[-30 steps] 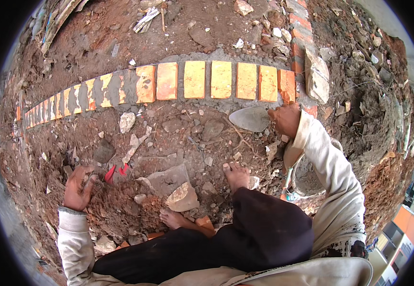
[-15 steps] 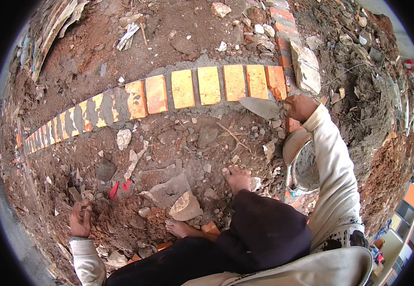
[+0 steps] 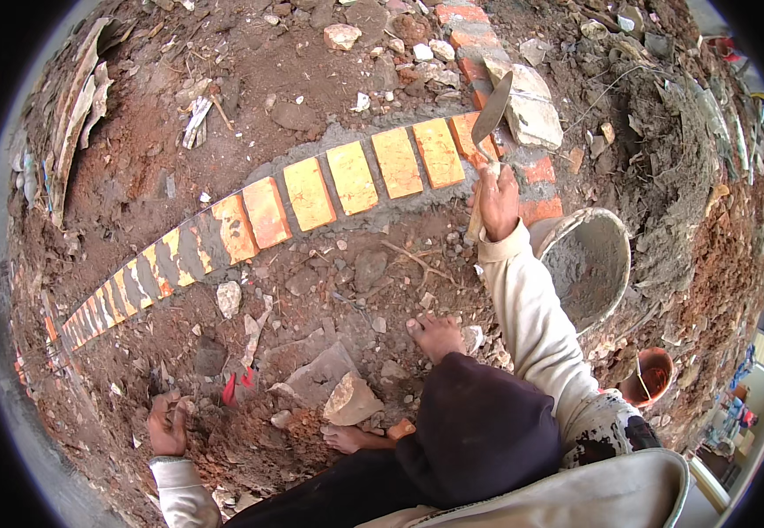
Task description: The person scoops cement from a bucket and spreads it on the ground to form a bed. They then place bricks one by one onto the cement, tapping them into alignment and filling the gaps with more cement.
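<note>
My right hand (image 3: 499, 204) is closed round the handle of a pointed trowel (image 3: 493, 111). The trowel's blade points up and away, over the last orange brick (image 3: 464, 139) at the right end of a curved row. Several yellow-orange bricks (image 3: 352, 178) lie side by side in grey mortar, with gaps between them; farther left, mortar smears cover the row. Down at the lower left, my left hand (image 3: 168, 424) hangs over the soil, its fingers loosely bent and apart, with nothing visible in them.
A bucket of grey mortar (image 3: 586, 268) stands right of my right forearm, and a small orange-brown pot (image 3: 650, 377) is farther back toward me. A pale stone block (image 3: 533, 110) rests beside another brick course (image 3: 474, 40). Loose stones lie near my bare feet (image 3: 437, 337).
My right hand has moved left, and the trowel has swung from pointing left to pointing up over the end brick. The view has shifted, uncovering more of the mortar bucket and the small pot.
</note>
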A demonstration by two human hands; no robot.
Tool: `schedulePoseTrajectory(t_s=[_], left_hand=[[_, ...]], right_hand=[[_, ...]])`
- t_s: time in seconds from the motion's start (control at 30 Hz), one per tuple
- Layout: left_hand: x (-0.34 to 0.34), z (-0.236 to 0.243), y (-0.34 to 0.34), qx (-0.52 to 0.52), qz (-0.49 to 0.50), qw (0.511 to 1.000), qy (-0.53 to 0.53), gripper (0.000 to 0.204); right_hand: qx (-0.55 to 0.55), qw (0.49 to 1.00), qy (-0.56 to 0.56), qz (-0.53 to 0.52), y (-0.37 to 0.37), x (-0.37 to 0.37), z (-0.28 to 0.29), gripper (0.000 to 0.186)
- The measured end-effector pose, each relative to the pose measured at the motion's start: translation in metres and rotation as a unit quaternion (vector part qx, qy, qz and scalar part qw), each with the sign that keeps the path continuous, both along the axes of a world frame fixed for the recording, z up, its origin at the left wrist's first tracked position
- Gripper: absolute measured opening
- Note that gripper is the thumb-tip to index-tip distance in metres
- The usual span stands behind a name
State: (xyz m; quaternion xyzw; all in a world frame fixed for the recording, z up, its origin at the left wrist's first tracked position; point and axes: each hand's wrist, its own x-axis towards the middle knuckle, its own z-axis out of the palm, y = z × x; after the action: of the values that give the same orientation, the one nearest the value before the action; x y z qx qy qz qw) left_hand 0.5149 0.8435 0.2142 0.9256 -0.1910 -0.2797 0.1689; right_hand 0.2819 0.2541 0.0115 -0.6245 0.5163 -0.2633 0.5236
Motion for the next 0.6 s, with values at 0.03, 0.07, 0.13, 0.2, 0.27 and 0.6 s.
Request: schedulePoseTrajectory(t_s=[0.03, 0.07, 0.13, 0.2, 0.27, 0.6], left_hand=[[0.003, 0.004, 0.002, 0.031, -0.008, 0.999, 0.008, 0.024], [0.003, 0.003, 0.003, 0.019, -0.030, 0.999, -0.011, 0.024], [0.003, -0.003, 0.006, -0.004, -0.071, 0.996, -0.051, 0.024], [-0.001, -0.006, -0.013, -0.025, -0.035, 0.999, -0.024, 0.023], [-0.004, -0.001, -0.008, -0.020, -0.022, 0.999, -0.012, 0.022], [-0.009, 0.009, -0.008, -0.015, 0.032, 0.999, 0.000, 0.026]], right_hand=[[-0.057, 0.998, 0.003, -0.014, 0.009, 0.007, 0.002, 0.024], [-0.139, 0.990, 0.029, -0.026, 0.004, 0.009, -0.016, 0.026], [-0.142, 0.958, 0.247, 0.022, -0.007, 0.003, -0.049, 0.033], [-0.072, 0.952, 0.283, 0.089, -0.056, -0.021, -0.100, 0.044], [-0.005, 0.964, 0.249, 0.091, -0.060, -0.017, -0.098, 0.047], [-0.106, 0.933, 0.327, 0.108, -0.054, 0.004, -0.073, 0.042]])
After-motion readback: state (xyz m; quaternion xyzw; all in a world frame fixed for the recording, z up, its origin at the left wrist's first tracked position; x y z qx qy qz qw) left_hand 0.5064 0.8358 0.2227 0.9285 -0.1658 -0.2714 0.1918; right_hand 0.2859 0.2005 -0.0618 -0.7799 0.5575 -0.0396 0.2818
